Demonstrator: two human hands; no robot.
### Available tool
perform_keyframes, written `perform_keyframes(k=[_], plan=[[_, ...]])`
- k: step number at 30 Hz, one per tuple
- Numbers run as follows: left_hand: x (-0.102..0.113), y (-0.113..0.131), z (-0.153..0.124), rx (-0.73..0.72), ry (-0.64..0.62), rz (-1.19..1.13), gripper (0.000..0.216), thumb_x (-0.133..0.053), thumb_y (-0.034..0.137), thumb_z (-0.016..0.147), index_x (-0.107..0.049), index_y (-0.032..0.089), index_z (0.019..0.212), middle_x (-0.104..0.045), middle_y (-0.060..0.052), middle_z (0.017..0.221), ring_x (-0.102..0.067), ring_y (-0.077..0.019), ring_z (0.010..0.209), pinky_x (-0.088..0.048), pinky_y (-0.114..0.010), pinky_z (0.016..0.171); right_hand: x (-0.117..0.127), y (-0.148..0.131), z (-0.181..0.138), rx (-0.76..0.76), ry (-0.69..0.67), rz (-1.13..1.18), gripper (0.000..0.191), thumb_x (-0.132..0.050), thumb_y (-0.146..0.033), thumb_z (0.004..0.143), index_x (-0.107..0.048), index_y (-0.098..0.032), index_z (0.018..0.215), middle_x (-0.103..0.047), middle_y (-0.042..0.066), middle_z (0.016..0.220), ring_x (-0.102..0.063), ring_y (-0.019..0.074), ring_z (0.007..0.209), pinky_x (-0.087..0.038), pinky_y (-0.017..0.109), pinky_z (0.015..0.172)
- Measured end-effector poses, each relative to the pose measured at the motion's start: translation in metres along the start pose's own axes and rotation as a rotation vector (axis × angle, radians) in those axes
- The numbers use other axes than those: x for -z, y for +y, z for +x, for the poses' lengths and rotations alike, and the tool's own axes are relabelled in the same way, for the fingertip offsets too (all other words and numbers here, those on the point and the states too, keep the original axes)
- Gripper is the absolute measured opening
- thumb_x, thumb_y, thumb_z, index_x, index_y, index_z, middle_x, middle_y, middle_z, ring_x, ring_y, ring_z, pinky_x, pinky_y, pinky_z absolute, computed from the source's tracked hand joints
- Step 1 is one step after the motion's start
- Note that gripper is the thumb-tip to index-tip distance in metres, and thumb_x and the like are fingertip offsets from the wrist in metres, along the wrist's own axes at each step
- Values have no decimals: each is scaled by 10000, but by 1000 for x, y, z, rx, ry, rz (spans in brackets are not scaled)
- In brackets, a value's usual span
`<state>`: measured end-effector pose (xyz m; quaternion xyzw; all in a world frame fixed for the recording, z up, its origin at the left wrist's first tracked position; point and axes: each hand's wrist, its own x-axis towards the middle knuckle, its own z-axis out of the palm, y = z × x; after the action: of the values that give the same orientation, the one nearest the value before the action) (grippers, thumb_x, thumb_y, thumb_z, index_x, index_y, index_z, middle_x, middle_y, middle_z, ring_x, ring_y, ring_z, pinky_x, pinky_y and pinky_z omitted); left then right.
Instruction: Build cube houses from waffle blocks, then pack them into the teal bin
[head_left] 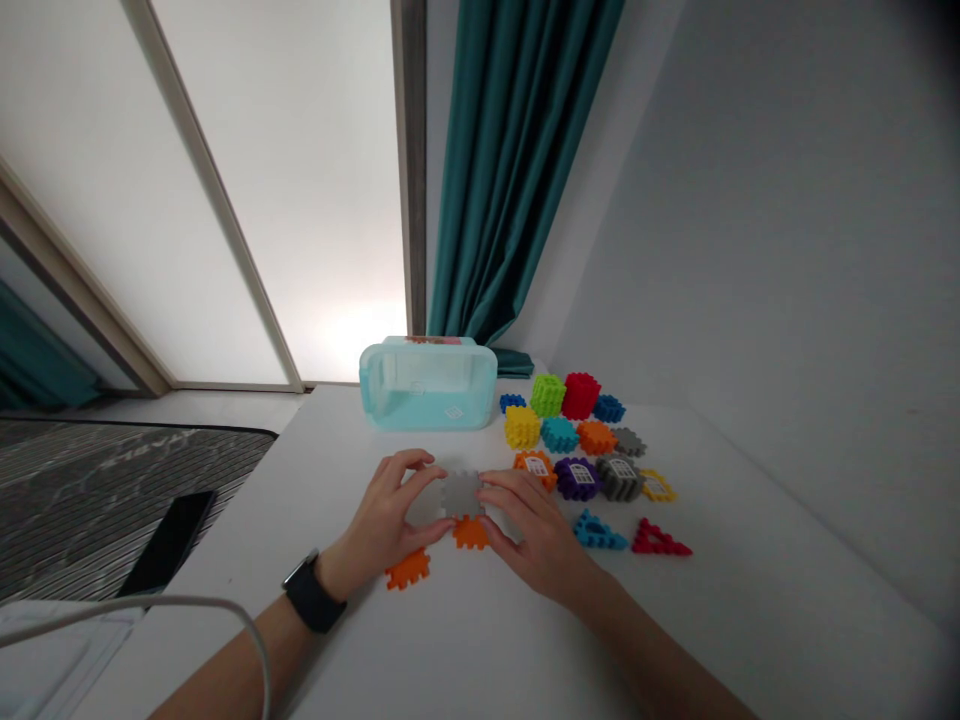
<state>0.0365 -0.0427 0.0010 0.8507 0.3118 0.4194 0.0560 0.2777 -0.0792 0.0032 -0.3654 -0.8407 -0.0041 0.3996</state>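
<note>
A pale grey toothed puzzle tile (462, 493) is between my two hands above the white table. My left hand (394, 505), with a dark-banded watch at the wrist, grips its left edge between thumb and fingers. On the right edge, the fingers and thumb of my right hand (529, 525) close in the same way. An orange toothed tile (470, 533) borders the grey one's near edge; whether they interlock I cannot tell. A second orange tile (408, 569) lies flat near my left wrist.
Behind my hands a translucent blue bin (429, 385) lies on its side. Colourful toothed blocks, such as a purple one (577, 480), stand right of it. Blue (598, 531) and red (658, 539) triangular pieces lie nearer. A white cable (202, 603) crosses the lower left.
</note>
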Motion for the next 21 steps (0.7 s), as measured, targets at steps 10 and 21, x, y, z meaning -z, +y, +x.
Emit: perform_keyframes(k=[10, 21], plan=[[-5, 5, 0, -28, 9, 54, 421, -736, 349, 842, -598, 191, 1207, -584, -129, 1171, -595, -263, 1065, -546, -424, 911, 0, 1, 1, 18, -42, -51, 267, -613, -147, 897, -595, -214, 1155, -648, 140, 1285, -598, 293, 1213, -520, 528, 1022], [-12, 16, 23, -39, 7, 95, 452, -782, 370, 815, -590, 210, 1191, -600, -115, 1181, -610, -262, 1049, -546, -405, 902, 22, 7, 8, -2, -70, -124, 348, -575, -89, 853, -587, -227, 1173, -640, 121, 1304, -586, 286, 1205, -486, 522, 1029]])
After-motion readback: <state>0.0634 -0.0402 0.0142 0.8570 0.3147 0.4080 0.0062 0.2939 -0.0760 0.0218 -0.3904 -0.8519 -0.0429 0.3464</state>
